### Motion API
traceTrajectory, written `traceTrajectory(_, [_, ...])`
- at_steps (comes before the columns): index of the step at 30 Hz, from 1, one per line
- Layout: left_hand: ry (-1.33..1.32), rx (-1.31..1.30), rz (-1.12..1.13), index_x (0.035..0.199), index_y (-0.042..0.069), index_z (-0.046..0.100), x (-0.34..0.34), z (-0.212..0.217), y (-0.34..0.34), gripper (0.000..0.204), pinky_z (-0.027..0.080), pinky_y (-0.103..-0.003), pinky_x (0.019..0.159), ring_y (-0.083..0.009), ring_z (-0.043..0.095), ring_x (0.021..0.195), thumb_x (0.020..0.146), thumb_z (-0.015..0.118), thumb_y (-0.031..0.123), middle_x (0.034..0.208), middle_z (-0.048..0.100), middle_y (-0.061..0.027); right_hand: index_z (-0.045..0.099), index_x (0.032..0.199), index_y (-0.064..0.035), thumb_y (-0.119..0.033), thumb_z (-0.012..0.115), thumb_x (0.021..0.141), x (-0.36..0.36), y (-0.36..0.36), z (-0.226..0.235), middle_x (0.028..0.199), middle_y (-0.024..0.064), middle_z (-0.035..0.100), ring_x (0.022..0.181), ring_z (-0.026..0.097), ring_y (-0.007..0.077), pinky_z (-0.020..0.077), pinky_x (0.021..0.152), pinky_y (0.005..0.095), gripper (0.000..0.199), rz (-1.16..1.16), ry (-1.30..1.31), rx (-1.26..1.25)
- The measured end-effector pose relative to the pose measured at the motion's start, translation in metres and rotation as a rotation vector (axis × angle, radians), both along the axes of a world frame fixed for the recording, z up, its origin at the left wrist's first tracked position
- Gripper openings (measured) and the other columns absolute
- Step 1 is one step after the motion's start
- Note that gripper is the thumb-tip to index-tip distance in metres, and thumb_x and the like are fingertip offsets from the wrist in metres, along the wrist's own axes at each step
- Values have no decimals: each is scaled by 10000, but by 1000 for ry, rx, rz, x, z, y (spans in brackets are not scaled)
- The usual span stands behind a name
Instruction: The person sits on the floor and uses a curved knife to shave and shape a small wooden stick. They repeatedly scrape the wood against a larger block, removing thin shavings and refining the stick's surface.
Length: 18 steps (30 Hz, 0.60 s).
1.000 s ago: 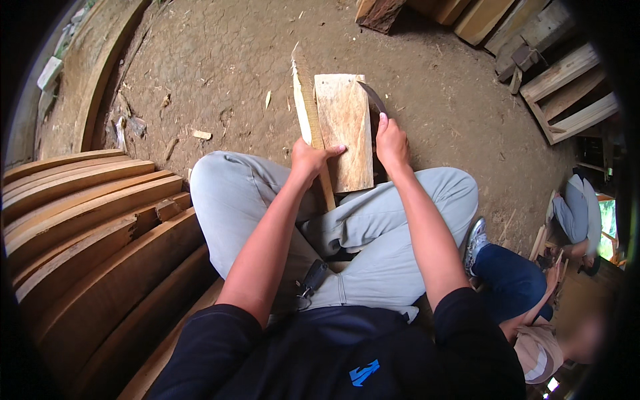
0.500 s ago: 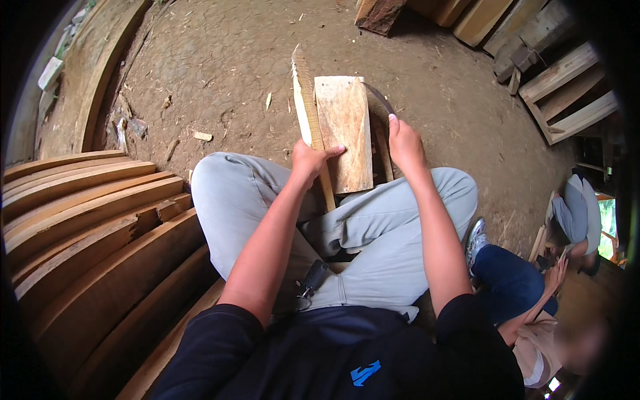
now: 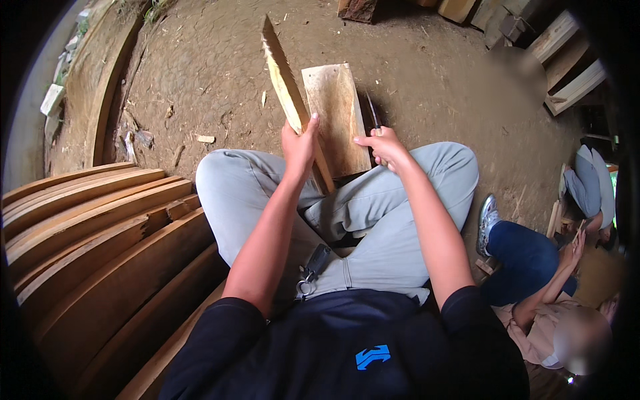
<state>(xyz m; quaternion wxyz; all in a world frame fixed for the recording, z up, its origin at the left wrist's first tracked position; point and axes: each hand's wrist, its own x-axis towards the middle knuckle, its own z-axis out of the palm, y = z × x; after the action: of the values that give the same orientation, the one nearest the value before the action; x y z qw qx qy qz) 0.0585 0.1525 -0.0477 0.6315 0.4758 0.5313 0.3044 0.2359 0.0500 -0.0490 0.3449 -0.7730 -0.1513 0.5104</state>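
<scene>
Left hand [image 3: 299,143]: closed round a split wooden slat [image 3: 288,93], held upright.
Right hand [image 3: 381,143]: gripping a knife [image 3: 371,112], blade beside the chopping block [image 3: 335,113] ahead.
Slat's top edge ragged; trimming apparently unfinished.

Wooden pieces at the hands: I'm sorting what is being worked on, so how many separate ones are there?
2. A narrow strip stands tilted in the left hand; a wider board lies on the dirt beside it, near the right hand holding a blade. Others may be hidden.
</scene>
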Motion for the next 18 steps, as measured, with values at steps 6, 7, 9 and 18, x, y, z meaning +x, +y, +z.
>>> traceTrajectory(6, [-132,1,25,1022,16,603,-5,25,6,327,434,-279,718,-103,542,797,907,667,315,900,611,-23,399,741,-120,-250,783,825,-11,-1,-25,563,-10,428,418,395,102,334,359,291,414,-3,2,9])
traceTrajectory(7, [-160,-48,38,1032,11,601,-8,22,8,333,434,-280,722,-106,543,799,910,657,315,906,613,-27,399,753,-116,-246,776,831,-16,0,-24,565,-11,426,419,397,103,338,358,292,407,-17,26,29])
traceTrajectory(9, [-179,-169,15,1073,-12,589,-18,18,12,363,439,-288,765,-125,558,841,918,633,313,960,620,-56,412,813,-103,-234,756,848,-27,3,-24,606,-4,438,426,404,100,360,354,295,371,-83,60,49])
traceTrajectory(18, [105,-50,-140,972,15,626,-7,-7,-17,320,392,-290,533,-94,469,612,904,684,322,705,548,14,486,972,-35,-152,680,852,-20,-13,-35,740,81,567,576,606,196,560,425,354,256,-290,-209,163])
